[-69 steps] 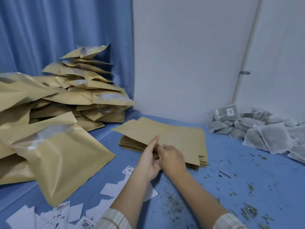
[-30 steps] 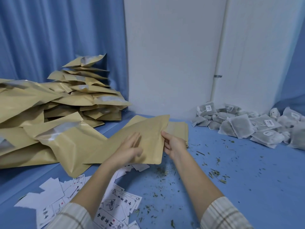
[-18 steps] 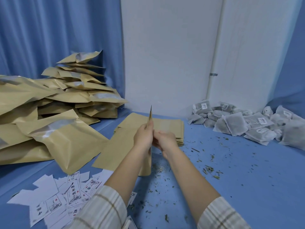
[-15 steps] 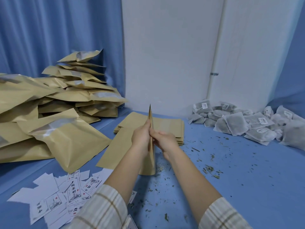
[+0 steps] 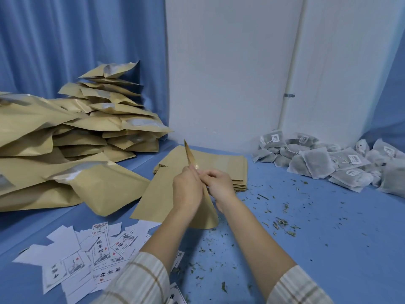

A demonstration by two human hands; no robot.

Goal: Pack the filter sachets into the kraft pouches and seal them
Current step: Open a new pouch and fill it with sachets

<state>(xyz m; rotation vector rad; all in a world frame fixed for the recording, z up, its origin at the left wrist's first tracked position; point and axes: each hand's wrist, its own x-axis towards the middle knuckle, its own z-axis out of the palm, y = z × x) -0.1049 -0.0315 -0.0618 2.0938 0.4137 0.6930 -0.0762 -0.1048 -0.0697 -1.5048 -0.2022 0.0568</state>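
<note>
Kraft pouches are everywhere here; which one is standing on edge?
The kraft pouch pinched between both hands, held upright in front of the flat stack. The others lie flat or heaped in the pile on the left.

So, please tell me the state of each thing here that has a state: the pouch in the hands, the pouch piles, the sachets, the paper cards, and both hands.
Held kraft pouch: upright, edge-on, mouth being parted.
Left hand: pinches the pouch top.
Right hand: pinches the pouch top.
Flat pouch stack: empty, neatly stacked.
Loose flat pouch: lying flat beside the stack.
Pouch heap: puffed, piled loosely.
Filter sachets: unpacked, heaped.
Paper cards: scattered, overlapping.
</note>
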